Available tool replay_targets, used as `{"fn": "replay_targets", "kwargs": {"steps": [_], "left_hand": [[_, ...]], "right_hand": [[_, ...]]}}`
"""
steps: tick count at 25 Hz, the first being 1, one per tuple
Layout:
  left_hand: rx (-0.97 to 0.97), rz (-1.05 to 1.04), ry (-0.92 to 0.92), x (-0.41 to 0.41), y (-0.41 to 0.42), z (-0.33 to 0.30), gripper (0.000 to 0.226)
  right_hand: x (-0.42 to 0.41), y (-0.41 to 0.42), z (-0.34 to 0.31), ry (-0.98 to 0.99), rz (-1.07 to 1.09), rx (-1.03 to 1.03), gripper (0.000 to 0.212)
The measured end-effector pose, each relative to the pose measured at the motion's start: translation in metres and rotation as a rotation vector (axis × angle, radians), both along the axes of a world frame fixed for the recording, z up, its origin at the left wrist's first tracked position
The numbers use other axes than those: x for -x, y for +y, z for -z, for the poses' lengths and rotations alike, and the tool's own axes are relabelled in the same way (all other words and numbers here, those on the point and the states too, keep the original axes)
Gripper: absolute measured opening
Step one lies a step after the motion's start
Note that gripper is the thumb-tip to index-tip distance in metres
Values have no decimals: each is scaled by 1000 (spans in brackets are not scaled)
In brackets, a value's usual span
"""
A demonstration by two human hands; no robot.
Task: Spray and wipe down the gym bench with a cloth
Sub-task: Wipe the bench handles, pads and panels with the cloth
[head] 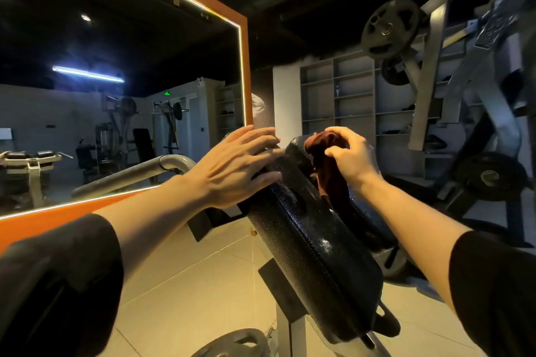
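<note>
The black padded gym bench point(307, 243) slopes up and away from me, its textured surface glistening with wet droplets. My left hand point(235, 165) lies flat with straight fingers against the left side of the pad near its top. My right hand point(352, 156) grips a dark red-brown cloth point(330, 174) bunched at the bench's upper end, with the cloth hanging down over the pad. No spray bottle shows in the head view.
A large orange-framed mirror point(246, 66) stands to the left, with a grey metal bar point(130, 174) in front of it. A plate-loaded machine with weight plates point(388, 27) rises on the right. Grey shelves point(348, 95) line the back wall. A weight plate point(232, 342) lies on the tiled floor.
</note>
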State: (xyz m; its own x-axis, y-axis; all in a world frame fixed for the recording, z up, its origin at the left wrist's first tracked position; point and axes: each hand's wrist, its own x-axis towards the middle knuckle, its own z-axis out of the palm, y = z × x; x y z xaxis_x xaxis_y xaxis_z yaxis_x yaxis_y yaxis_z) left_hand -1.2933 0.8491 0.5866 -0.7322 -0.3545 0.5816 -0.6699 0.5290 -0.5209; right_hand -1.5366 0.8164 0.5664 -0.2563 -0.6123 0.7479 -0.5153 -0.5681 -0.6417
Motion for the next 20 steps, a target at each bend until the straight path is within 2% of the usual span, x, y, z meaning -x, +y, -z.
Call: {"fn": "replay_targets", "kwargs": {"steps": [2, 3, 7, 9, 11, 13, 16, 20], "left_hand": [[-14, 25, -21, -1, -8, -10, 71], [-14, 35, -28, 0, -13, -13, 72], [37, 125, -13, -1, -30, -9, 62], [59, 166, -14, -3, -32, -8, 55], [51, 205, -7, -4, -34, -8, 50], [41, 227, 11, -6, -38, -8, 48], [72, 190, 14, -10, -42, -7, 54], [81, 160, -8, -11, -39, -8, 52]], "right_hand": [[6, -15, -7, 106, -21, 13, 39], [8, -24, -9, 226, -17, 30, 41], [14, -65, 1, 932, 17, 93, 50], [17, -86, 14, 1326, 187, 159, 46], [21, -105, 23, 1553, 334, 214, 46], [21, -115, 22, 1619, 434, 287, 47], [7, -125, 11, 1508, 528, 411, 54], [-13, -131, 12, 1488, 640, 276, 54]]}}
